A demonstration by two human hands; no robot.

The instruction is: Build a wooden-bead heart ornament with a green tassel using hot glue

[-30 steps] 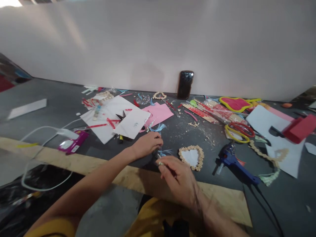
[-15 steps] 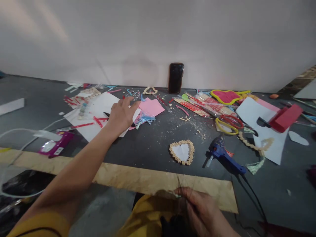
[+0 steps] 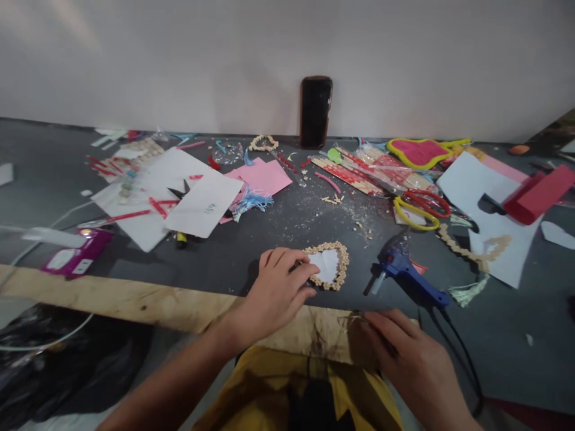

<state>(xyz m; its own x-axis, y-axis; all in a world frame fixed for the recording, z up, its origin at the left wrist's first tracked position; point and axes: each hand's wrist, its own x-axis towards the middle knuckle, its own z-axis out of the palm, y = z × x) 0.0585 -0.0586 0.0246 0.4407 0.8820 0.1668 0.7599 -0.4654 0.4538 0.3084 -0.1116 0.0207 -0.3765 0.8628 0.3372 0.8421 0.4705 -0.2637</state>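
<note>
A heart-shaped frame of small wooden pieces [image 3: 344, 263] with white paper inside lies near the table's front edge. My left hand [image 3: 281, 287] is at its left side, fingers apart, thumb and fingertips by the rim; no object shows in its grasp. Over the wooden edge strip, my right hand [image 3: 404, 344] pinches thin dark strands [image 3: 354, 317] between thumb and fingers. Right of the heart rests a blue glue gun [image 3: 411, 278], its nozzle pointing left.
A phone [image 3: 315, 112] leans on the wall. White sheets [image 3: 204, 203], pink paper [image 3: 265, 176] and pliers [image 3: 181, 240] are at left, near a purple power socket [image 3: 78, 254]. Scissors [image 3: 417, 215], wrapped sticks [image 3: 354, 173] and a red roll [image 3: 539, 194] lie at right.
My left hand has come back from the papers at left to the heart frame, uncovering a white card and the pliers. My right hand has moved slightly right and up.
</note>
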